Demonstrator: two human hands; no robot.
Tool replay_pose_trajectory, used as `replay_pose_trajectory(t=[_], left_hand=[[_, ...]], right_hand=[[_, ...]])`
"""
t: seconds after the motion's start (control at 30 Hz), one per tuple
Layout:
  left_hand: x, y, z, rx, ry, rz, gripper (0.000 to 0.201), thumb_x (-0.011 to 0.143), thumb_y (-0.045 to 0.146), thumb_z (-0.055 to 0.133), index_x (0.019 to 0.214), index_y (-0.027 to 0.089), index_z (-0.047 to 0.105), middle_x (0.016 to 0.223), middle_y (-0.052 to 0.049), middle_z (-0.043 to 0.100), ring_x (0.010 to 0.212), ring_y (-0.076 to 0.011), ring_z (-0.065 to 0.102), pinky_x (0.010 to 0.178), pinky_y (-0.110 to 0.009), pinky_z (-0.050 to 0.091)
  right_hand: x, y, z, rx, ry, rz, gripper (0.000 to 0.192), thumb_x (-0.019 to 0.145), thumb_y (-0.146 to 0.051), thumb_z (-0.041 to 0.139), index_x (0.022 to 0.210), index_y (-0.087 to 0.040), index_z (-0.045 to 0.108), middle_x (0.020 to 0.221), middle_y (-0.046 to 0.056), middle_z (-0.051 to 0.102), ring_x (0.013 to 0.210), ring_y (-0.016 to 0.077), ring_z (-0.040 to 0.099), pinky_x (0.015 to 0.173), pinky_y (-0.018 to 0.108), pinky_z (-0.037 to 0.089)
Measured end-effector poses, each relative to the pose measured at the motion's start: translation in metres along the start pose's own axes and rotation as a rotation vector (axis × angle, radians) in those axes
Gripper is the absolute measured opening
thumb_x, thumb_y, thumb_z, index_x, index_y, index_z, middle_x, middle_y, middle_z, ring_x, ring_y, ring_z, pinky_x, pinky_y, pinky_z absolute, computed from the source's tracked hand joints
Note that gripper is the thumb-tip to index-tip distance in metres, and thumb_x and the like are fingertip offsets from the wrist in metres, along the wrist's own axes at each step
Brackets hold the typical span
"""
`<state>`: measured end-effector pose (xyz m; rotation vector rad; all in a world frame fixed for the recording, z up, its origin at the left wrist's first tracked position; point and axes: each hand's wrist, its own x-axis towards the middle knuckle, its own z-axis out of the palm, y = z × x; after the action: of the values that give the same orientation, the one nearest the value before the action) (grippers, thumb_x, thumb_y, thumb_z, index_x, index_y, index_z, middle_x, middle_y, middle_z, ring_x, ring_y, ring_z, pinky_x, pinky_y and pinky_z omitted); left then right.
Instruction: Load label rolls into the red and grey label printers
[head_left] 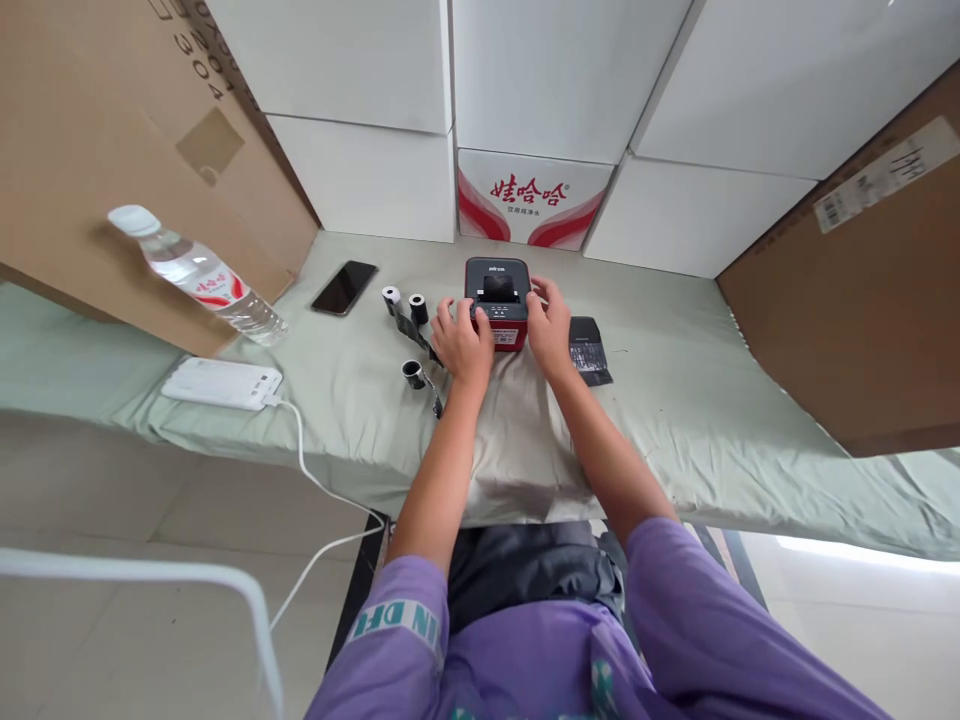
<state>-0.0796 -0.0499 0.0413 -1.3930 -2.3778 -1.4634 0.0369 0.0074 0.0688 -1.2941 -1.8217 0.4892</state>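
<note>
— Both hands sit at the middle of the frame. My left hand [463, 345] lies against the left side of the small red and black printer [498, 303], fingers curled loosely onto its front edge. My right hand [550, 327] presses against its right side, fingers laid along the casing.

— So you're gripping it?

— I hold it between the two palms; neither hand is clenched into a fist. The printer stands just above my knuckles, upright, with its dark top facing me.

— What's beside it?

— Left of my left hand are three small paper rolls [414, 309], two near the printer's upper left corner and one lower down, with a dark strip trailing between them. Right of my right hand lies a flat black packet [588, 350], just beside my wrist.

— And the surface?

— A pale green cloth [675, 400] covers the table. Further left lie a black phone [344, 287], a water bottle [199, 275] on its side, and a white power bank [223, 383] with a white cable [315, 480] hanging off the edge. White boxes [562, 80] are stacked along the top of the frame, one with a red logo, and brown cardboard [90, 150] leans in at upper left and at right.
</note>
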Motion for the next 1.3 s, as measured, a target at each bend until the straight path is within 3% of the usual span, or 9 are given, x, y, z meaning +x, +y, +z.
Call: replay_pose_trajectory(t=[0.3, 0.5, 0.57, 0.67, 0.8, 0.97, 1.13, 1.3], left_hand=[[0.012, 0.001, 0.001, -0.075, -0.055, -0.071, 0.026, 0.103, 0.022, 0.046, 0.112, 0.023, 0.071, 0.128, -0.013, 0.069, 0.127, -0.0314, 0.061, 0.102, -0.041, 0.055], [0.008, -0.003, 0.007, -0.132, -0.008, -0.041, 0.024, 0.106, 0.025, 0.047, 0.114, 0.023, 0.07, 0.126, -0.012, 0.068, 0.125, -0.0265, 0.064, 0.105, -0.037, 0.055], [0.005, -0.005, 0.01, -0.154, 0.013, -0.023, 0.027, 0.107, 0.026, 0.046, 0.12, 0.023, 0.069, 0.129, -0.012, 0.067, 0.127, -0.0252, 0.063, 0.109, -0.036, 0.053], [0.004, -0.007, 0.014, -0.194, 0.009, -0.035, 0.033, 0.107, 0.027, 0.045, 0.132, 0.021, 0.066, 0.136, -0.013, 0.067, 0.133, -0.0243, 0.062, 0.115, -0.035, 0.049], [0.007, -0.011, 0.019, -0.304, -0.065, -0.144, 0.049, 0.107, 0.028, 0.044, 0.155, 0.018, 0.05, 0.152, -0.014, 0.064, 0.14, -0.0227, 0.061, 0.119, -0.033, 0.047], [0.013, -0.014, 0.024, -0.335, -0.194, -0.209, 0.049, 0.108, 0.028, 0.035, 0.15, 0.021, 0.06, 0.149, -0.006, 0.069, 0.141, -0.0204, 0.063, 0.117, -0.028, 0.049], [0.016, -0.018, 0.026, -0.385, -0.174, -0.159, 0.05, 0.105, 0.026, 0.036, 0.144, 0.018, 0.066, 0.142, -0.008, 0.074, 0.137, -0.023, 0.066, 0.113, -0.028, 0.05], [0.018, -0.023, 0.031, -0.553, -0.133, -0.145, 0.046, 0.102, 0.027, 0.038, 0.129, 0.018, 0.074, 0.126, -0.009, 0.079, 0.118, -0.0253, 0.072, 0.104, -0.033, 0.054]], right_hand=[[0.079, 0.0, -0.026, -0.119, -0.15, -0.14, 0.041, 0.105, -0.038, 0.04, 0.114, -0.017, 0.075, 0.112, 0.012, 0.077, 0.109, 0.0268, 0.07, 0.101, 0.041, 0.056], [0.08, -0.008, -0.041, -0.173, -0.081, -0.214, 0.039, 0.105, -0.035, 0.043, 0.108, -0.018, 0.078, 0.108, 0.01, 0.078, 0.102, 0.0255, 0.071, 0.099, 0.041, 0.056], [0.08, -0.01, -0.036, -0.228, -0.133, -0.199, 0.034, 0.1, -0.029, 0.049, 0.1, -0.017, 0.08, 0.099, 0.011, 0.079, 0.096, 0.0258, 0.072, 0.094, 0.04, 0.057], [0.089, -0.01, -0.023, -0.318, -0.319, -0.167, 0.026, 0.088, -0.016, 0.057, 0.09, -0.014, 0.083, 0.085, 0.011, 0.079, 0.087, 0.0263, 0.073, 0.089, 0.039, 0.057], [0.106, -0.006, -0.012, -0.244, -0.551, -0.189, 0.034, 0.084, -0.014, 0.058, 0.103, -0.014, 0.085, 0.091, 0.008, 0.082, 0.087, 0.0235, 0.075, 0.088, 0.036, 0.058], [0.114, -0.004, -0.012, -0.145, -0.755, -0.229, 0.034, 0.084, -0.024, 0.07, 0.114, -0.019, 0.085, 0.109, 0.006, 0.084, 0.1, 0.0242, 0.076, 0.092, 0.034, 0.058], [0.12, -0.015, -0.009, -0.509, -0.774, -0.259, 0.048, 0.077, -0.003, 0.067, 0.117, -0.022, 0.084, 0.108, 0.007, 0.084, 0.097, 0.0271, 0.075, 0.083, 0.033, 0.057], [0.114, -0.035, 0.001, -0.802, -0.825, -0.253, 0.044, 0.085, -0.01, 0.067, 0.127, -0.013, 0.077, 0.125, 0.02, 0.078, 0.112, 0.0337, 0.073, 0.087, 0.036, 0.055]])
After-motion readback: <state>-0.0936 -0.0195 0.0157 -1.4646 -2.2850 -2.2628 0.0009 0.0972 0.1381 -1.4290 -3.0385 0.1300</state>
